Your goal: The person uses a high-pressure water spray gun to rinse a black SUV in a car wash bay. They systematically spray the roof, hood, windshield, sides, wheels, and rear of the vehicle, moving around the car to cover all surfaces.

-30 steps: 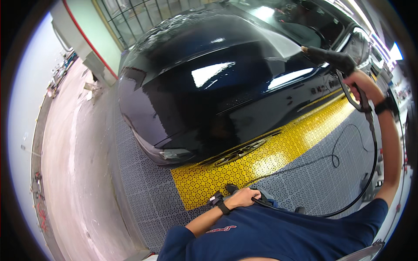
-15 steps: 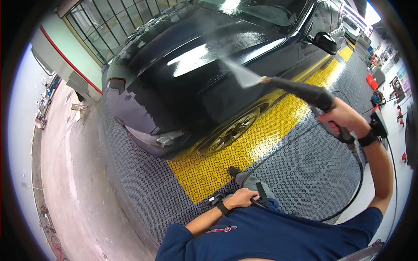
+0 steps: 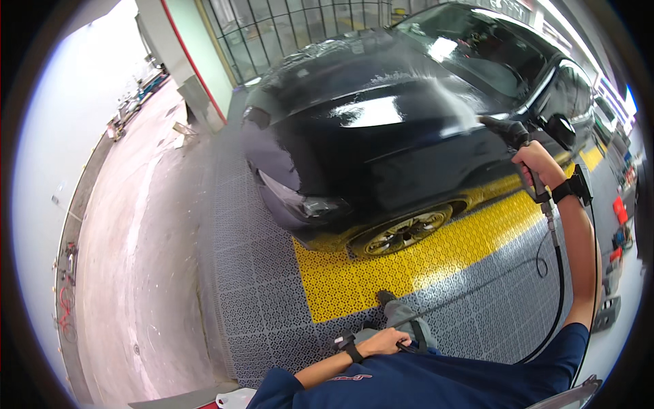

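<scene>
My right hand (image 3: 539,165) is wrapped round the grip of a black pressure washer spray gun (image 3: 507,128), held out over the near side of a dark car (image 3: 402,153). A white fan of water (image 3: 455,102) leaves its nozzle and strikes the bonnet near the windscreen. From the grip a black hose (image 3: 561,273) hangs down along my right forearm and curves toward my waist. There my left hand (image 3: 383,342) is closed on a short dark length that looks like the same hose; its fingers partly hide it.
Yellow floor tiles (image 3: 361,279) and grey grid tiles (image 3: 259,286) lie under and around the car. The wing mirror (image 3: 560,129) juts out beyond the gun. A pillar (image 3: 187,61) stands at the far left, beside bare concrete (image 3: 143,273). A thin cable (image 3: 477,286) crosses the tiles.
My view has turned left, so the car sits further right. The spray gun has swung toward the windscreen, and its jet now lands further back on the bonnet. My left hand stays at my waist.
</scene>
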A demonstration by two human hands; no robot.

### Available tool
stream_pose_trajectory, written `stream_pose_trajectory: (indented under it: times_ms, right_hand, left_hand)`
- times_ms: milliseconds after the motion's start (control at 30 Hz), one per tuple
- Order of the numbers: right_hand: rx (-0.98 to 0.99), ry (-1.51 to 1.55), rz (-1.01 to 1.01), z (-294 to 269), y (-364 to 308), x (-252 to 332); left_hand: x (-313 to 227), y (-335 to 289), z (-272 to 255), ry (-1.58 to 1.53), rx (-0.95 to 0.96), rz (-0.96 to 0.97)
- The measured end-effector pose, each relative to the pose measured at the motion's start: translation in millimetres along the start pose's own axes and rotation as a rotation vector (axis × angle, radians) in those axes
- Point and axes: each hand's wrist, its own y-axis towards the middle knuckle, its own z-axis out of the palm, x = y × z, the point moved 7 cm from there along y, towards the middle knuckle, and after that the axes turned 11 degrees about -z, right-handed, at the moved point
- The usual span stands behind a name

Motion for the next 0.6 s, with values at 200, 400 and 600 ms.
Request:
stream_pose_trajectory:
  times_ms: [200, 400, 600]
  right_hand:
    - [0.366, -0.007, -0.040, 61, 22, 54]
    - [0.386, 0.002, -0.085, 94, 105, 117]
    - [0.294, -0.131, -0.157, 88, 215, 152]
  left_hand:
    - [-7, 19, 0, -0.041, -0.026, 0.096]
    - [-13, 56, -22, -0.027, -0.023, 0.024]
    - [-9, 82, -63, -0.145, -0.131, -0.025]
